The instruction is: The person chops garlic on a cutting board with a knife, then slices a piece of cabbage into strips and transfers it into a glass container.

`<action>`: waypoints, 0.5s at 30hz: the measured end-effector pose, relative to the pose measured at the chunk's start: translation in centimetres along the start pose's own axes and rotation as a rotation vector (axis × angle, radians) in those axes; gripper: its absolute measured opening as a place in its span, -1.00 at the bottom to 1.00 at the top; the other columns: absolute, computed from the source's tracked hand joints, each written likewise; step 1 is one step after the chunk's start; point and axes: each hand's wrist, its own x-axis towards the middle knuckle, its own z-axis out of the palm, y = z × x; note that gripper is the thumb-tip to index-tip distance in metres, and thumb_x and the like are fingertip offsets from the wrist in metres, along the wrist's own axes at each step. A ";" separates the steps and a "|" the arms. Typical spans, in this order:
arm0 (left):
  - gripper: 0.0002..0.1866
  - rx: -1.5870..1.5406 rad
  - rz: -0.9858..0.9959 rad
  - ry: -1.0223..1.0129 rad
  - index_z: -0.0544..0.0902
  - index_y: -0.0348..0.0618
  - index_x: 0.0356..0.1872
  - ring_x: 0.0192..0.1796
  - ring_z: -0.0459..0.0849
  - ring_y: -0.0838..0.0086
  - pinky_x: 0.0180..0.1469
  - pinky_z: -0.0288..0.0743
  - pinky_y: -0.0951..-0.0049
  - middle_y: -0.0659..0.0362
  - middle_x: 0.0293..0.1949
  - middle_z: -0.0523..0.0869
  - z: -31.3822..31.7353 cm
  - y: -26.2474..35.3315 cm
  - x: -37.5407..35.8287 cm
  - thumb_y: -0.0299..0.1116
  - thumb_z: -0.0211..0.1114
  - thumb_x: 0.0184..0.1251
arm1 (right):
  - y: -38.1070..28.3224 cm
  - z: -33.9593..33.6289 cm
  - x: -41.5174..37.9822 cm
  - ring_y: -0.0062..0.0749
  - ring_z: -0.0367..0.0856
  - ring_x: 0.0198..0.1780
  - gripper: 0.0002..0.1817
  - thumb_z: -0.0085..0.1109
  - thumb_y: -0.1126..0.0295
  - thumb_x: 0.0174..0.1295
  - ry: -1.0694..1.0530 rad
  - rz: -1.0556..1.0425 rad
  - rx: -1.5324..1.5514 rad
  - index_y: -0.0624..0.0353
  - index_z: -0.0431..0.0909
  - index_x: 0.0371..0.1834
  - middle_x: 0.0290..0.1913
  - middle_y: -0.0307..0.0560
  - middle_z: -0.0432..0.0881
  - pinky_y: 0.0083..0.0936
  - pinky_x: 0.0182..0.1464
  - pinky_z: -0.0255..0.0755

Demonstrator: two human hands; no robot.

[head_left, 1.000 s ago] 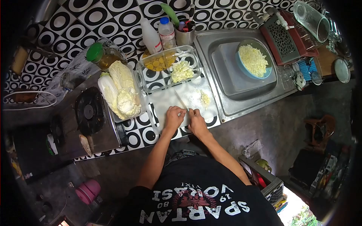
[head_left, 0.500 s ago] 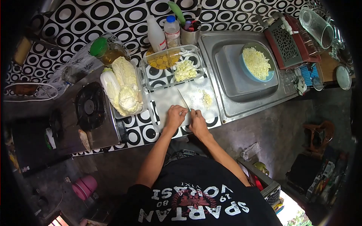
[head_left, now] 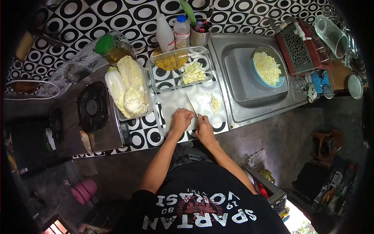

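Note:
A knife (head_left: 191, 102) is in my right hand (head_left: 204, 128), its blade pointing away over the translucent cutting board (head_left: 171, 102). My left hand (head_left: 182, 120) is closed beside the blade near the handle; whatever its fingers pinch is too small to make out. Finely chopped pale pieces (head_left: 214, 103) lie on the board's right part. Behind the board, a clear rectangular container (head_left: 156, 86) holds sliced orange-yellow rounds (head_left: 170, 63) and cut pale-green pieces (head_left: 193, 73). Whole napa cabbages (head_left: 126, 87) rest in a tray to the left.
On the right, a sink (head_left: 233, 113) holds a blue bowl (head_left: 255, 72) of chopped cabbage. Bottles (head_left: 182, 33) and a metal utensil cup (head_left: 200, 38) stand behind the container. A stove (head_left: 93, 103) is at the left, with a green-lidded jar (head_left: 113, 52) behind the cabbages.
The view has shifted slightly, so the counter items appear a little to the right. Both hands and the knife keep nearly the same pose over the board.

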 end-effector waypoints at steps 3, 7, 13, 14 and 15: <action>-0.91 0.096 0.044 0.042 0.71 -0.15 -0.50 -0.34 0.58 0.20 -0.23 0.47 0.29 0.09 -0.48 0.67 0.3 -0.2 -0.3 -0.51 0.35 -0.12 | -0.3 0.0 1.5 0.26 0.53 -0.24 -0.40 0.13 0.65 -0.14 -0.025 0.023 0.007 0.39 0.29 0.10 -0.12 0.30 0.41 -0.08 -0.16 0.47; -0.89 0.075 0.031 0.043 0.72 -0.14 -0.49 -0.34 0.58 0.19 -0.23 0.47 0.28 0.09 -0.46 0.68 0.4 -0.3 -0.3 -0.51 0.33 -0.13 | -0.6 -0.6 2.0 0.22 0.52 -0.24 -0.48 0.08 0.68 -0.13 0.014 0.002 0.007 0.43 0.36 0.04 -0.28 0.30 0.45 -0.13 -0.18 0.46; -0.92 0.073 -0.016 -0.029 0.72 -0.15 -0.49 -0.34 0.59 0.20 -0.21 0.47 0.30 0.10 -0.44 0.69 0.0 -0.6 0.1 -0.50 0.35 -0.10 | -0.5 -0.6 0.1 0.26 0.51 -0.25 -0.50 0.02 0.69 -0.11 -0.031 0.007 -0.023 0.43 0.36 0.03 -0.27 0.35 0.45 -0.10 -0.19 0.45; -0.93 0.061 -0.025 -0.047 0.71 -0.15 -0.50 -0.34 0.59 0.21 -0.21 0.46 0.30 0.11 -0.45 0.69 0.0 -0.6 0.2 -0.50 0.35 -0.09 | -0.4 0.0 0.0 0.26 0.51 -0.25 -0.50 0.01 0.69 -0.11 0.023 0.000 0.000 0.43 0.36 0.03 -0.27 0.36 0.45 -0.10 -0.20 0.45; -0.94 0.048 -0.034 -0.065 0.71 -0.16 -0.50 -0.34 0.60 0.21 -0.20 0.46 0.31 0.12 -0.45 0.69 -0.1 -0.5 0.2 -0.50 0.35 -0.08 | -0.5 0.4 0.0 0.27 0.51 -0.26 -0.50 0.00 0.69 -0.11 0.076 -0.005 0.024 0.44 0.36 0.03 -0.27 0.37 0.45 -0.09 -0.20 0.45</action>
